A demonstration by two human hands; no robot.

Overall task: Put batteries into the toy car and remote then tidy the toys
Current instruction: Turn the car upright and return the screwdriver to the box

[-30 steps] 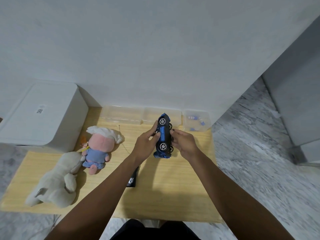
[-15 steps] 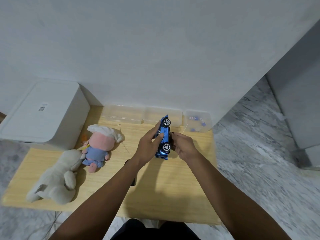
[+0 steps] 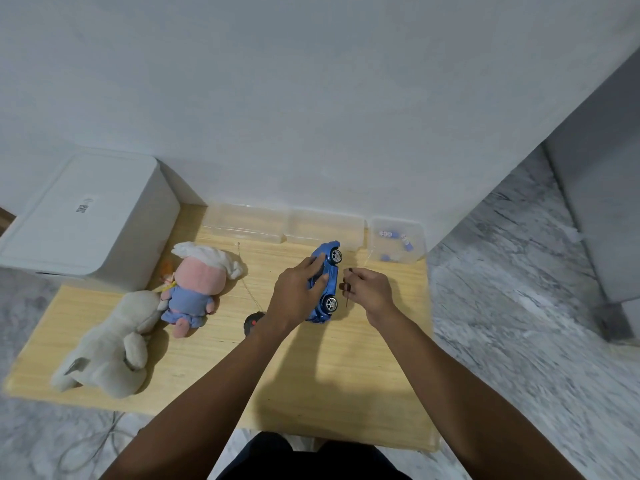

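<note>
wall (image 3: 311, 98): plain white | floor (image 3: 519, 323): grey marble | table (image 3: 311, 393): light wood

— What's the surface?
— A light wooden table (image 3: 311, 393) against the wall.
— And on it?
— Two plush toys at left — a grey one (image 3: 110, 344), a pink-faced one (image 3: 195, 285) — clear containers (image 3: 284, 225) along the back, a black remote (image 3: 252, 323).

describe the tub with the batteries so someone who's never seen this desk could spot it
Follow the wooden table to its far edge at the wall, where clear plastic tubs stand in a row. Take the rightmost tub, at the table's far right corner. Only it holds small blue and white batteries.
</note>
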